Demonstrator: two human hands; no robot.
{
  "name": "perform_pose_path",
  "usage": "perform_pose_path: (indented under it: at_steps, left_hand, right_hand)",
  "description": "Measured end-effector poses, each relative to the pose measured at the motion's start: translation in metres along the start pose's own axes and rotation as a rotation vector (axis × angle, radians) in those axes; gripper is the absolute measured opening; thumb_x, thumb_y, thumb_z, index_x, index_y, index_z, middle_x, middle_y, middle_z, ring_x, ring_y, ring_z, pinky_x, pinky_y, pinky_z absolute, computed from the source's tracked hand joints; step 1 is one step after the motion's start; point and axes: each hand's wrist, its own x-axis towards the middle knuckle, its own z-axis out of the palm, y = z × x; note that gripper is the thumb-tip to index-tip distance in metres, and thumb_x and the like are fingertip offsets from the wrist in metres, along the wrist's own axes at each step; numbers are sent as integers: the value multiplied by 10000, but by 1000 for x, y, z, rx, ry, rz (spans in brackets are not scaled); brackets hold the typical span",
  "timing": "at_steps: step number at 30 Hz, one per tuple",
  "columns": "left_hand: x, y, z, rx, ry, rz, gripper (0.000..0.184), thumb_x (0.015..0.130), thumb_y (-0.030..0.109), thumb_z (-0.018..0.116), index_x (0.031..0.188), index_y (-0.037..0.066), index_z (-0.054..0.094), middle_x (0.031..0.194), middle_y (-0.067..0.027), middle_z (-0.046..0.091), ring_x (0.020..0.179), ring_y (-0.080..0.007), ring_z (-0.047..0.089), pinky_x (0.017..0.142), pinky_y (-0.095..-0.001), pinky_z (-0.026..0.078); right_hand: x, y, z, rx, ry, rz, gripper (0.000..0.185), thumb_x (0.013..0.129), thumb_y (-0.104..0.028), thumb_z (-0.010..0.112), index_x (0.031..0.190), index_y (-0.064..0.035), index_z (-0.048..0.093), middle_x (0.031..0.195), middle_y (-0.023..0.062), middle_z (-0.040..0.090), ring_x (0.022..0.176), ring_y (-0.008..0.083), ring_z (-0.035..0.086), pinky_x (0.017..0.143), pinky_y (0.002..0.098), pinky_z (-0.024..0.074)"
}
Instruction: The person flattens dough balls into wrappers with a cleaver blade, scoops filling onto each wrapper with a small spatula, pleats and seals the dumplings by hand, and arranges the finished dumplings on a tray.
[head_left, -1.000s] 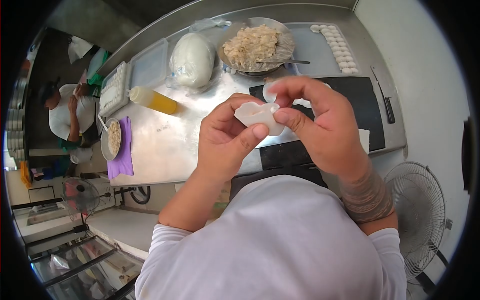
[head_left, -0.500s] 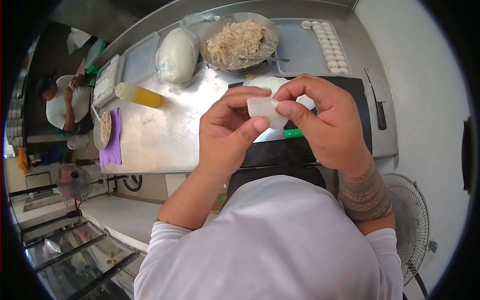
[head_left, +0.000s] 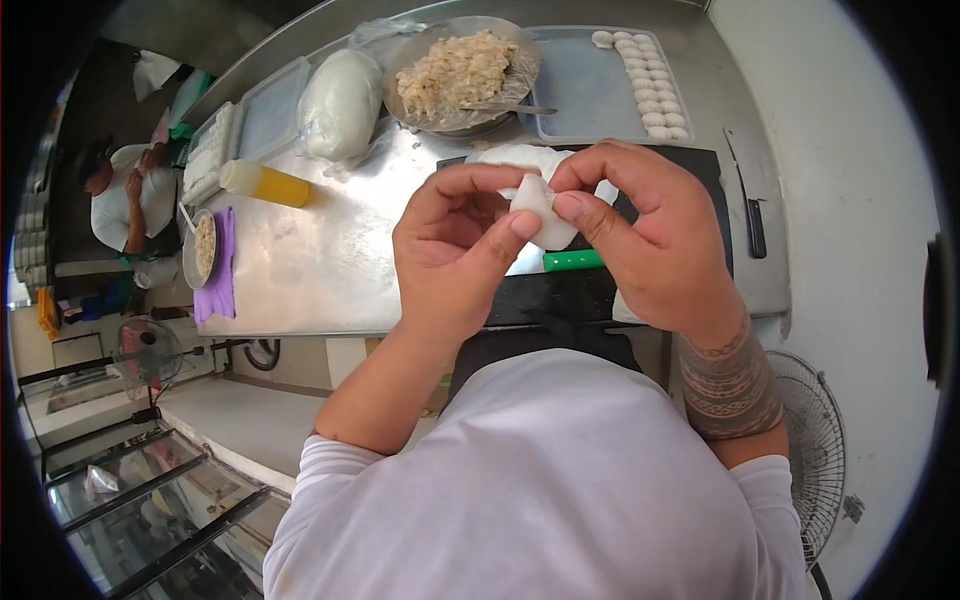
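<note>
- Left hand (head_left: 445,240) is pinching the dough (head_left: 551,222) between thumb and fingers.
- Right hand (head_left: 652,235) is gripping the dough's right edge, thumb against forefinger.
- Dough is rising to a peak, hanging above the board (head_left: 540,300).
- Green handle (head_left: 574,261) is lying on the board.
- Bowl (head_left: 526,62) is standing beyond, just beside the tray (head_left: 582,92).

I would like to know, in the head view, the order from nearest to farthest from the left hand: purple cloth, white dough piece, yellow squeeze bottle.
1. White dough piece: pinched in the left hand's fingers.
2. Yellow squeeze bottle: on the table, left of the hand.
3. Purple cloth: farther left, at the table's end.
</note>
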Motion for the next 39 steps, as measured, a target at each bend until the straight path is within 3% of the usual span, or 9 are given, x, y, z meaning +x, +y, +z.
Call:
perform_pose_path:
  at_steps: [8,11,19,22,26,28,33,36,39]
  left_hand:
    - [5,-7,-1,4,-65,-102,180,942,-1,707,1121,-13,688,1097,-86,730,893,-103,669,708,-226,511]
    - [6,-10,9,-12,18,-77,133,952,30,718,1080,1,695,1067,-72,717,874,-91,649,673,-216,485]
    - [24,-19,-20,210,-277,-25,254,986,107,679,1203,-26,682,1149,-104,682,868,-102,608,742,-263,508]
    - [28,-21,-15,158,-148,-300,357,1031,205,624,1304,-25,634,1223,-126,672,961,-162,655,837,-305,538]
    - [41,-51,-24,-610,-291,-1049,409,1063,203,566,1398,-32,550,1227,-151,668,1029,-235,697,913,-380,585]
    - [48,-74,-19,-540,-265,-961,393,1060,162,554,1400,-35,546,1233,-156,668,1050,-241,698,932,-373,590]
    - [92,-101,-14,-403,-291,-844,392,1029,91,567,1399,-40,550,1229,-137,679,1075,-226,695,946,-344,591]
    - [109,-118,-12,-283,-315,-756,446,994,88,622,1417,-32,547,1230,-131,685,1098,-225,689,948,-347,592]
    - [126,-152,7,269,-315,-445,450,922,76,752,1341,11,603,1224,-131,699,1080,-215,701,926,-341,588]
  right_hand:
    - [-2,2,-12,-60,-26,-7,86,930,-44,709,996,10,699,910,79,681,854,170,633,811,294,510]
    - [-2,3,-13,-158,-1,-70,100,929,-89,687,992,-12,697,851,110,678,817,271,650,775,377,513]
    - [-4,13,-9,-307,74,-137,59,923,-102,696,964,-60,698,849,70,665,831,283,624,852,408,468]
    - [-4,20,-13,-434,113,-153,51,928,-105,694,962,-67,701,888,47,668,874,271,621,867,403,464]
    - [-9,50,-24,-597,28,-256,92,927,-133,698,994,-71,707,967,37,669,917,273,617,886,402,458]
    - [-14,67,-34,-679,-91,-247,214,920,-184,725,1098,-66,723,1085,68,682,958,284,628,925,400,462]
    - [-24,104,-66,-467,64,-131,725,874,-313,817,1496,-74,528,1440,159,564,1171,313,612,1082,421,435]
    - [-40,150,-92,-342,328,161,819,884,-298,823,1571,-72,440,1511,181,521,1280,339,565,1118,461,421]
    - [-56,229,-119,-471,539,390,820,908,-260,797,1589,-56,386,1511,201,515,1341,368,520,1133,494,402]
